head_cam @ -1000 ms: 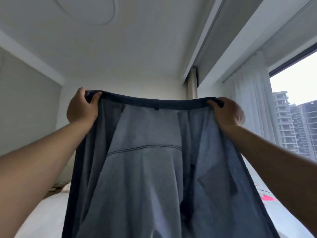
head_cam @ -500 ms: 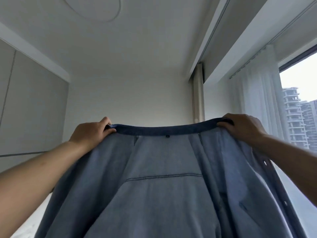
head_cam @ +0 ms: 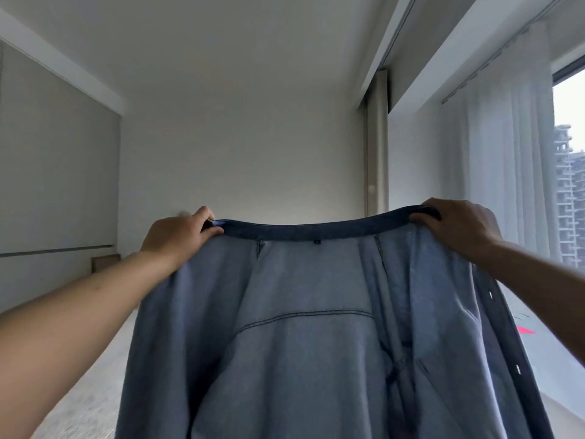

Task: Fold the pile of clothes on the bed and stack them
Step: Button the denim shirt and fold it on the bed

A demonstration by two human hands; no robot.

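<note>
A blue denim shirt [head_cam: 304, 343] hangs spread in the air in front of the camera, held up by its dark collar band [head_cam: 316, 231], which stretches in a shallow sag between the two hands. The left hand [head_cam: 177, 237] has its grip clenched on the left end of the band, thumb on the near side and fingers curled over the far edge. The right hand [head_cam: 459, 226] grasps the right end, fingers folded over the top of the band and the back of the hand turned to the camera. Both forearms reach forward and upward from the lower corners.

The shirt's paler inner side faces the camera (a curved yoke seam [head_cam: 304, 315] runs across the back panel), and a darker front placket with pale buttonholes [head_cam: 493, 299] falls along the right edge. The cloth drops out of view at the bottom, above the pale bed [head_cam: 82, 400], whose surface shows at lower left.

Behind, a white wall [head_cam: 240, 153] meets the ceiling, a sheer curtain [head_cam: 506, 160] covers the window on the right, and tall buildings [head_cam: 569, 191] show through the glass.
</note>
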